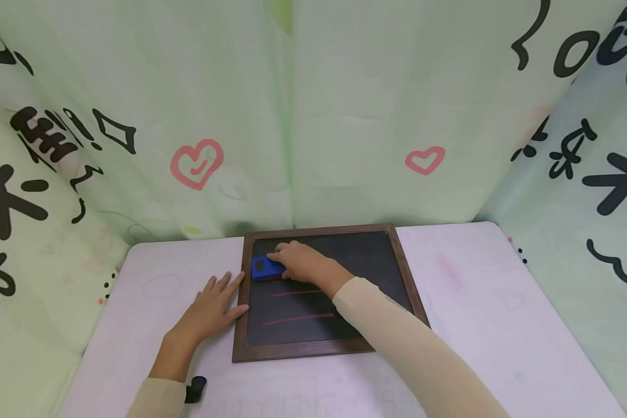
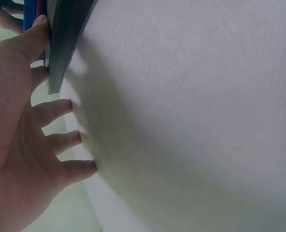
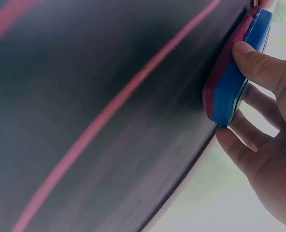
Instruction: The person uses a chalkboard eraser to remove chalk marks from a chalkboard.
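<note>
A small blackboard [image 1: 366, 255] in a brown wooden frame lies on the table, with two red chalk lines [image 1: 299, 319] across its lower half. At its upper left, my right hand [image 1: 307, 262] holds a blue eraser [image 1: 265, 268] down on the dark surface. In the right wrist view the thumb presses one side of the eraser [image 3: 227, 94], whose reddish pad faces the board; faint smears show nearby. My left hand [image 1: 209, 310] rests at the board's left edge, fingers spread, thumb and index finger touching the frame. The other fingertips reach the tabletop in the left wrist view.
The white table [image 1: 480, 313] extends on both sides of the board. A pale green curtain [image 1: 345, 116] with black writing and pink hearts hangs behind and along the sides. By the left sleeve is a small black object [image 1: 196, 389], its kind unclear.
</note>
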A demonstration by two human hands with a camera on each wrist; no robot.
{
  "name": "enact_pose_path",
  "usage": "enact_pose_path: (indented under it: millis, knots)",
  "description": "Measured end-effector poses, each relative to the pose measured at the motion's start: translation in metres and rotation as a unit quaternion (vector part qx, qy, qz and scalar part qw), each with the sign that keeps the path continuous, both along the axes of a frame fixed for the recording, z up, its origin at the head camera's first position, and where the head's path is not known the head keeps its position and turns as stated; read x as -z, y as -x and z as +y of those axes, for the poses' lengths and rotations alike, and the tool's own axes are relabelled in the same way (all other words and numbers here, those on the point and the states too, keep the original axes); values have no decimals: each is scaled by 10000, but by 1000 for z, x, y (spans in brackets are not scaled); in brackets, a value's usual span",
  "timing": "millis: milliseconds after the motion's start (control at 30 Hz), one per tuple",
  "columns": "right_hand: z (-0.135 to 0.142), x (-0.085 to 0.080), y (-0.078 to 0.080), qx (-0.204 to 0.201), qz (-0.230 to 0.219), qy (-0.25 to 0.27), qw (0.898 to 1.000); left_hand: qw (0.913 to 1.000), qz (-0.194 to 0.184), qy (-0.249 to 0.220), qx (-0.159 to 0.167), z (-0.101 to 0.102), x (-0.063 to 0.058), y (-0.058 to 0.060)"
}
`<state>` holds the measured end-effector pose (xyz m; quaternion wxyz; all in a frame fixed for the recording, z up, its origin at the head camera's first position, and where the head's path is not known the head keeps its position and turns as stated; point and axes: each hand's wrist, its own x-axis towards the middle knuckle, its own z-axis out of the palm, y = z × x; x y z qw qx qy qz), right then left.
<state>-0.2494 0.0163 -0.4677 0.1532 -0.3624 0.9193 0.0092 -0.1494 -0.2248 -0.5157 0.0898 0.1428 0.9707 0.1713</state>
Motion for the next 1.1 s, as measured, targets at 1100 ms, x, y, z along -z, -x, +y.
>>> enact_pose_path:
  millis: [1100]
  knots:
    - [134, 8, -27, 404, 116, 815, 9958, 10000, 62, 25, 3, 2, -3, -3]
